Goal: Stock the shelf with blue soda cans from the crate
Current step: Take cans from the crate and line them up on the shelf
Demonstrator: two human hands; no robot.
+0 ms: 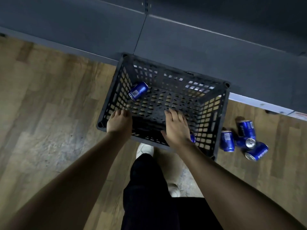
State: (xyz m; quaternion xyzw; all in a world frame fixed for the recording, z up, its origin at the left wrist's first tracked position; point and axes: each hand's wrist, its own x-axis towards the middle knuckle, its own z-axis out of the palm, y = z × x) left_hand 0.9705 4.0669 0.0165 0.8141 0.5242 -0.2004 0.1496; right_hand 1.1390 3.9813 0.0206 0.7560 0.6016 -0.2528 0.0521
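A black slatted crate stands on the wooden floor against the base of the dark shelf unit. One blue can lies on its side inside, at the far left corner. My left hand hangs over the crate's near left rim, fingers loosely bent and empty. Over the near side of the crate my right hand reaches in with straight fingers, holding nothing. Just behind its wrist, a sliver of another blue can shows. Several blue cans lie on the floor right of the crate.
My legs in dark trousers and a white shoe stand right at the crate's near edge. A pale strip runs along the shelf base at the right. Wooden floor stretches to the left.
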